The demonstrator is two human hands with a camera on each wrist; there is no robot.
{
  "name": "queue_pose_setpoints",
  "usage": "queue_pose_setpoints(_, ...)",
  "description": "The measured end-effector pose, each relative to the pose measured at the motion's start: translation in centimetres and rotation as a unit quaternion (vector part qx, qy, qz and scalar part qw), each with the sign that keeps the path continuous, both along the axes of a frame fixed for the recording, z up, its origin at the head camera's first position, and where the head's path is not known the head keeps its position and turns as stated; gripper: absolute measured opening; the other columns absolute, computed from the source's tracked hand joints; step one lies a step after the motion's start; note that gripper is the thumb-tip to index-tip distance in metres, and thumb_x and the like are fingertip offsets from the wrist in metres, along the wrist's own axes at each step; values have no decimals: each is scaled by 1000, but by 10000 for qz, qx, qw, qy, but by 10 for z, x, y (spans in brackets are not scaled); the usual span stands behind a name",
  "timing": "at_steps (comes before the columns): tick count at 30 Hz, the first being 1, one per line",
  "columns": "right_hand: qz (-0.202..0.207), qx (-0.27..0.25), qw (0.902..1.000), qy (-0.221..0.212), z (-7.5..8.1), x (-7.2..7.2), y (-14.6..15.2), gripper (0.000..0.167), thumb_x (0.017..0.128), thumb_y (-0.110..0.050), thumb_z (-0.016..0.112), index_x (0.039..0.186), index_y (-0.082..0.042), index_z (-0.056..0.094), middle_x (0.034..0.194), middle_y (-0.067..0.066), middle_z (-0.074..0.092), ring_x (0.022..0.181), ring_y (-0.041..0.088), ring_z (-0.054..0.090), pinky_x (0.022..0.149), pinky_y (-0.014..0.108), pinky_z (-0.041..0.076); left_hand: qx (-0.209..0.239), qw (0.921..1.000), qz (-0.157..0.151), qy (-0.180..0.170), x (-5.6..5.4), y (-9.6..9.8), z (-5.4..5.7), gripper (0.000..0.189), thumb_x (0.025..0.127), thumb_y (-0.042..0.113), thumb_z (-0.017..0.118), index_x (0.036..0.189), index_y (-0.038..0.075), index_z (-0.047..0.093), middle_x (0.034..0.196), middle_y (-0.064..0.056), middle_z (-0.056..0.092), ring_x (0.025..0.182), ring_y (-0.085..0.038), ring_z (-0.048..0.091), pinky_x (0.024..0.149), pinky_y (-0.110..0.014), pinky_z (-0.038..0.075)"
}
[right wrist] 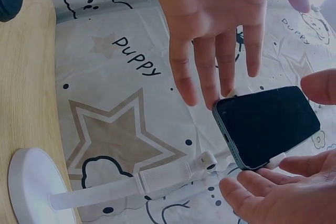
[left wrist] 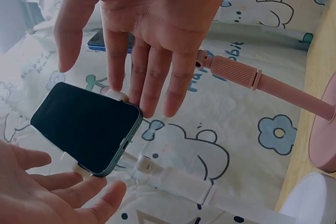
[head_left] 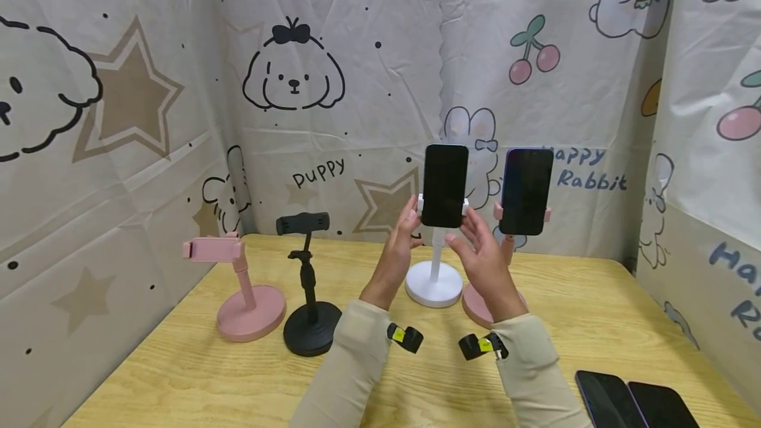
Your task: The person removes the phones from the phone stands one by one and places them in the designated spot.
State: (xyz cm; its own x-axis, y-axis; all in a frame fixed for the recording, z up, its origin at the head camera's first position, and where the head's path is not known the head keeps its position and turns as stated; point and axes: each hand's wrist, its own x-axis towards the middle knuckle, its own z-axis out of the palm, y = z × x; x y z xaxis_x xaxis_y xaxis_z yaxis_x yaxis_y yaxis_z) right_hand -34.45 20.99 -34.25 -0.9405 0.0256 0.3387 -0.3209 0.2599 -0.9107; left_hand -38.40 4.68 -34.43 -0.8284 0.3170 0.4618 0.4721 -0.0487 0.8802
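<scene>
A black-screened phone [head_left: 445,185] stands upright in the white clamp of a white phone stand [head_left: 434,284]. My left hand [head_left: 394,253] is at the clamp's left side, its fingers extended, with fingertips close to the phone's edge. On the other side is my right hand [head_left: 486,263], also with fingers extended beside the clamp. The left wrist view shows the phone [left wrist: 86,127] between the right hand [left wrist: 152,40] and the left hand [left wrist: 47,192]. Neither hand is curled round it. Whether the fingertips touch the clamp is hard to tell.
Right of the white stand, a pink stand [head_left: 477,306] carries another phone [head_left: 526,191]. A pink stand [head_left: 252,312] and a black stand [head_left: 312,329] are at left, without phones. Two phones [head_left: 609,398] lie flat at front right. Patterned cloth hangs behind the wooden table [head_left: 196,368].
</scene>
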Motion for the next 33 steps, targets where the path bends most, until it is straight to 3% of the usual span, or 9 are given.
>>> queue_pose_setpoints(7, -16, -62, 10000, 75, 1, -1, 2, 72, 97, -42, 56, 154, -19, 19, 156, 10, 27, 142, 26, 28, 109, 48, 32, 63, 10000, 57, 13, 0, -2, 1, 63, 99, 56, 23, 155, 25, 19, 158, -7, 24, 138, -27, 35, 103, -54, 36)
queue_pose_setpoints(12, -89, -118, 9997, 172, 2, 0, 4, 67, 98, -33, 56, 153, -17, 22, 151, 14, 35, 138, 29, 35, 107, 47, 36, 91, 9999, 72, 10, 1, -2, 3, 62, 100, 55, 24, 154, 25, 21, 157, -7, 25, 136, -29, 35, 103, -55, 36)
queue_pose_setpoints(20, -62, -206, 9994, 280, 4, 1, 5, 63, 99, -25, 56, 153, -20, 25, 147, 15, 39, 134, 30, 41, 100, 41, 43, -153, 9990, 418, -37, 5, -4, 7, 62, 98, 56, 29, 153, 27, 27, 154, -4, 30, 132, -31, 40, 97, -49, 43)
queue_pose_setpoints(25, -267, -73, 9990, 357, 4, 0, 4, 62, 98, -25, 57, 152, -22, 27, 145, 15, 40, 131, 30, 45, 96, 42, 47, -518, 9946, 889, 133, 5, -5, 10, 60, 99, 45, 46, 152, 25, 29, 145, -8, 41, 122, -26, 51, 94, -46, 47)
queue_pose_setpoints(33, -770, 500, 9922, 848, 4, 0, 2, 57, 97, -22, 59, 149, -23, 35, 143, 14, 44, 114, 29, 57, 89, 43, 52, -1032, 9762, 1683, 898, 6, -5, 11, 50, 97, 24, 59, 144, 20, 45, 123, -11, 58, 102, -25, 62, 83, -41, 53)
